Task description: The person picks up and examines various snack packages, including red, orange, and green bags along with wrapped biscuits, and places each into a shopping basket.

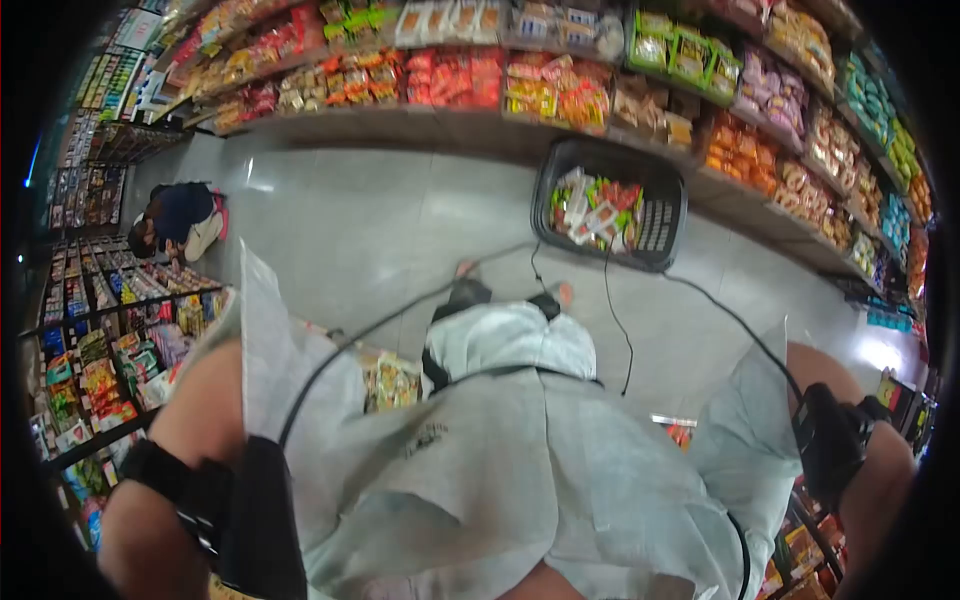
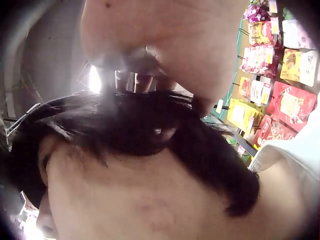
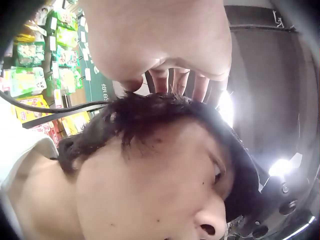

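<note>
Both hands are raised to the person's own head, out of the head view. In the left wrist view, the left hand (image 2: 165,40) is at the dark hair (image 2: 115,122), its fingers reaching over the top of the head. The right hand (image 3: 160,40) reaches over the hair (image 3: 135,120) from the other side in the right wrist view. Hair hides the fingertips of both, so I cannot tell what they hold. A dark headgear piece (image 3: 245,175) sits at the brow. Black wrist devices (image 1: 265,510) are strapped on both forearms.
On the floor ahead stands a black basket (image 1: 550,190) with several snack packets (image 1: 600,215). Shelves of bagged snacks (image 1: 450,75) curve around the far side. Another person (image 1: 185,220) crouches by the left racks (image 1: 95,370). Black cables (image 1: 350,340) hang in front of the body.
</note>
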A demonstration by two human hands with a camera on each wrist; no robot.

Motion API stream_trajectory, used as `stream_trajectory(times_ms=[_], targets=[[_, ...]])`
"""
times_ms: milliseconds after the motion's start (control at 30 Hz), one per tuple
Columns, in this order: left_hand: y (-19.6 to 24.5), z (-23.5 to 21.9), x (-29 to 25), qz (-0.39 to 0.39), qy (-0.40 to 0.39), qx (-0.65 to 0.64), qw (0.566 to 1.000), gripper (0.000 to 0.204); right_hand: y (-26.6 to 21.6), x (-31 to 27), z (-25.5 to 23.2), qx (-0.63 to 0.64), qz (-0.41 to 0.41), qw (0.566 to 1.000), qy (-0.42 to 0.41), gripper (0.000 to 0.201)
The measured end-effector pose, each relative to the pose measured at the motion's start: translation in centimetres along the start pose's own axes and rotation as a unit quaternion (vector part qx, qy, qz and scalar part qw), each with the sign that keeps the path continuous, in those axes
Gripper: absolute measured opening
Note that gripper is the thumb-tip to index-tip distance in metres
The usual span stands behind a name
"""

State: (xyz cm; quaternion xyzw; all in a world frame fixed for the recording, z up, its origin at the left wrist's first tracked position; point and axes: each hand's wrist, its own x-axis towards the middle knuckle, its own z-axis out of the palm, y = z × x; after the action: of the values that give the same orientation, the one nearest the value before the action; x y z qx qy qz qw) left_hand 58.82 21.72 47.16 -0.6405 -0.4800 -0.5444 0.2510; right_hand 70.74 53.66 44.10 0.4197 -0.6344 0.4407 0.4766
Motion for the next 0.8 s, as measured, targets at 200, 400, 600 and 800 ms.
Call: stream_trajectory(times_ms=[200,400,600,800], targets=[[1.5,-6.7,-3.8,0.010,0.036,0.029,0.999,0.050,2.1,1.1,6.5,0.059,-0.002,0.998,-0.022,0.061],[1.3,-15.2,-9.4,0.048,0.089,0.057,0.993,0.052,5.3,3.8,16.0,0.129,-0.010,0.989,-0.071,0.057],[-1.5,-26.2,-14.4,0.043,0.124,0.063,0.989,0.054,9.1,7.5,28.4,0.181,-0.015,0.979,-0.090,0.053],[-5.8,-33.1,-19.5,-0.099,0.149,0.060,0.982,0.056,14.3,9.9,37.6,0.285,-0.004,0.956,-0.067,0.049]])
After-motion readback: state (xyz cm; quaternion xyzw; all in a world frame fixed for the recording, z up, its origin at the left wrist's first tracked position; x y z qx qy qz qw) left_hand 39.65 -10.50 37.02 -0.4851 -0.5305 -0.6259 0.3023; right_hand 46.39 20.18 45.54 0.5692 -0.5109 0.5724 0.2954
